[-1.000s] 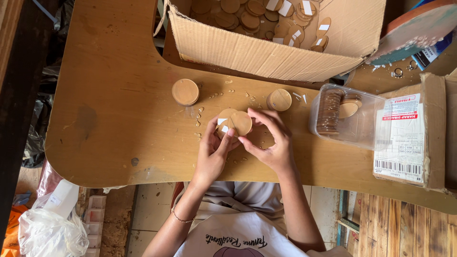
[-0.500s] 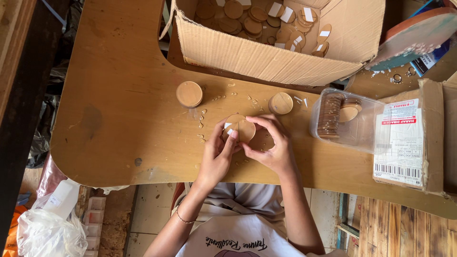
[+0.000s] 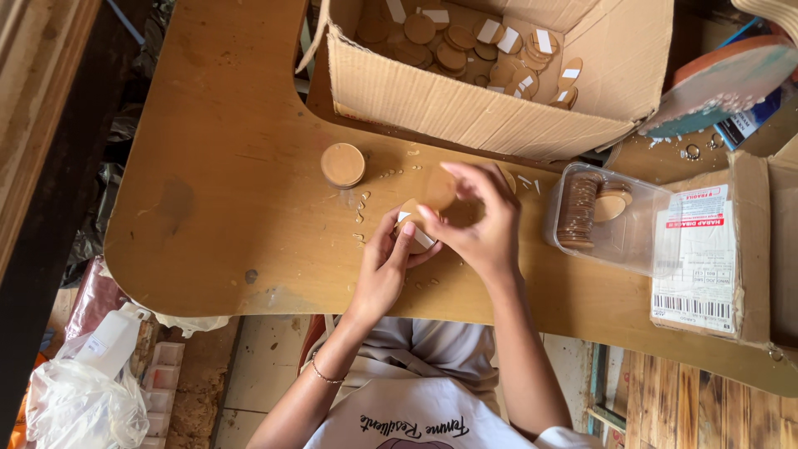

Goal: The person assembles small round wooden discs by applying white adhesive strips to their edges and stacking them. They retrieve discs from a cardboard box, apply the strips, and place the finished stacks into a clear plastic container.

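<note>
A round, tan wooden disc with a white sticker is gripped by the left hand and right hand above the worktop.

An open brown corrugated cardboard box stands just beyond the right hand, and several of the round wooden discs inside it carry small white rectangular labels. To the right of that hand sits a clear rectangular plastic container, and past it a closed brown cardboard parcel bearing a white rectangular shipping label with red and black print. Another small white sticker lies on the disc between the left hand and the right.
</note>
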